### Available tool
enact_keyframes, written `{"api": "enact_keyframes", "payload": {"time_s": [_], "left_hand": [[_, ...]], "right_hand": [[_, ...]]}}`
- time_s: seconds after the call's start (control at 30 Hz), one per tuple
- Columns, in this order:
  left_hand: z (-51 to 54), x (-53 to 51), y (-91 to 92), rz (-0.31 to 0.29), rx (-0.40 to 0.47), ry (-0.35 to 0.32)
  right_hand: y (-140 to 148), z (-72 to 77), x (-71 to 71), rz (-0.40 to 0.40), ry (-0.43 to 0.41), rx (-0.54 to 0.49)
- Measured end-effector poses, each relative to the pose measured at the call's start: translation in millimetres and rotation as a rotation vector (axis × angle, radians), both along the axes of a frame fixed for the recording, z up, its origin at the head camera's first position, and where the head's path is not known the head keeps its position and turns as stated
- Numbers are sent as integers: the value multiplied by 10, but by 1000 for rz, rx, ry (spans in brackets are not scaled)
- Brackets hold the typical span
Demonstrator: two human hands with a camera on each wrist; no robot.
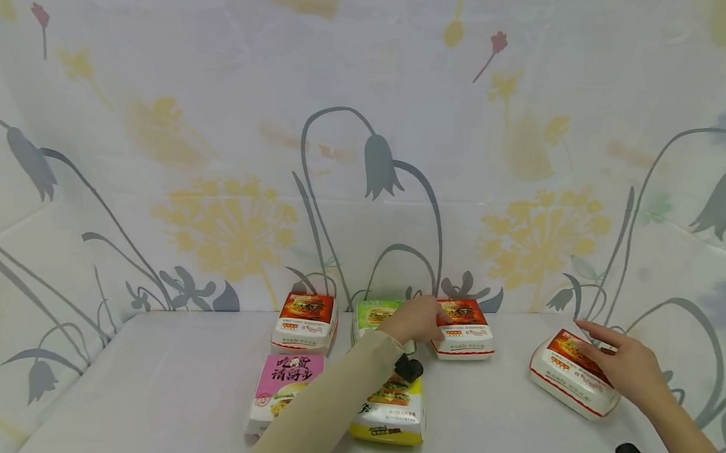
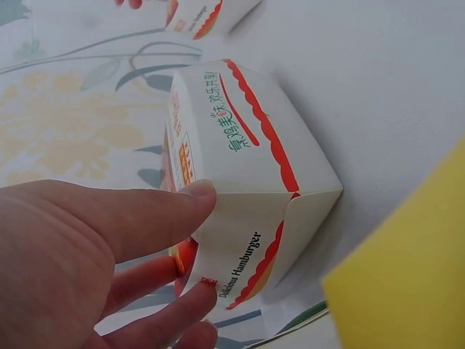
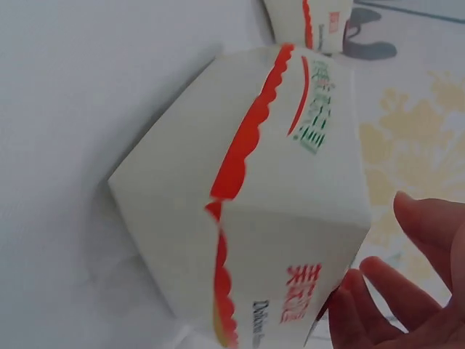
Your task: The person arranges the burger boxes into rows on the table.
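Observation:
A white and red hamburger box (image 1: 464, 339) sits at the back of the table, right of centre. My left hand (image 1: 416, 320) touches its left end; in the left wrist view the thumb rests at the corner of the box (image 2: 240, 167) and the fingertips lie along its end face. Farther right, a second white and red hamburger box (image 1: 566, 380) stands turned at an angle. My right hand (image 1: 627, 366) is at its right end, fingers spread over the top edge. The right wrist view shows the thumb apart from this box (image 3: 290, 189).
Another red-topped hamburger box (image 1: 304, 329) stands at the back left, beside a green box (image 1: 374, 313) partly behind my left hand. In front are a pink box (image 1: 292, 369) and a yellow box (image 1: 391, 424), both partly covered by my left sleeve. A flower-patterned cloth (image 1: 362, 240) hangs behind.

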State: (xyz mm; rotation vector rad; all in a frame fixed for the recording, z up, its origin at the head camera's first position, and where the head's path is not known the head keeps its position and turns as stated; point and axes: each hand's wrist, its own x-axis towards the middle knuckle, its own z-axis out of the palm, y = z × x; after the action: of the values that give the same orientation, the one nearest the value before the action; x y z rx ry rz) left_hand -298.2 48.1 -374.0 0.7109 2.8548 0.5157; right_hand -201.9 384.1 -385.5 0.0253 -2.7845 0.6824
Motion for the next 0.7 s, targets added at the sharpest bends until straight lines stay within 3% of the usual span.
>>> {"api": "enact_keyframes", "payload": {"time_s": [0.27,0.53,0.7], "left_hand": [[-13,-7,-11,-18,16,5],[-29,-30,-5,-26,0,11],[-37,-39,-18,-19,-3,15]], "right_hand": [[190,-124,9,-5,0,98],[267,-144,-33,-57,-270,15],[257,-158,-36,-62,-312,-39]]}}
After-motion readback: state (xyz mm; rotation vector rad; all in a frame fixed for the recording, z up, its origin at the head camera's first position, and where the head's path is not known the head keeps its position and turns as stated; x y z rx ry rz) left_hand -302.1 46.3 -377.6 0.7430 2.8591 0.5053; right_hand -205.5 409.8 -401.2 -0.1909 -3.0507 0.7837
